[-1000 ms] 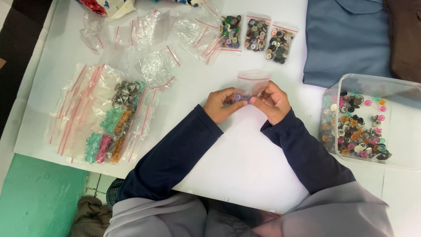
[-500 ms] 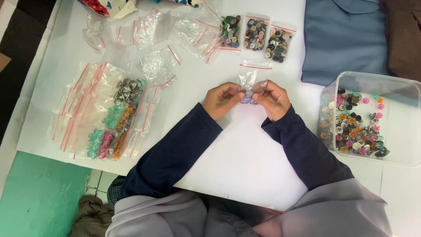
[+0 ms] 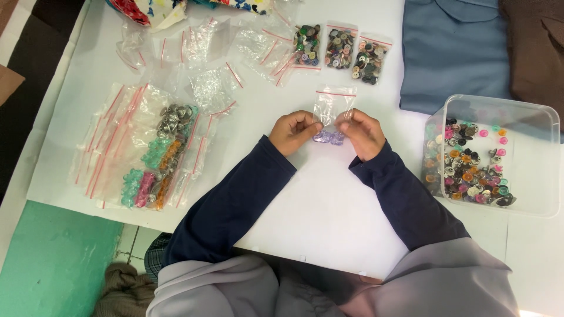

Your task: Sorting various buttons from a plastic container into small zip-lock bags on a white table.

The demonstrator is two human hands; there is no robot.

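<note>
Two hands pinch a small clear bag [image 3: 332,111] at table centre, left hand [image 3: 292,131] and right hand [image 3: 361,132] gripping its lower sides so purple buttons [image 3: 328,138] settle between them; an open button tub [image 3: 498,154] waits at three o'clock.

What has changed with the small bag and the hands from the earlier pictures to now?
The small clear bag was lying flat beyond the hands a second ago. Both hands have since taken it by its sides: the left hand and right hand now hold it between them, with purple buttons gathered at its near end. The clear box of buttons and the filled bags stayed put.
</note>
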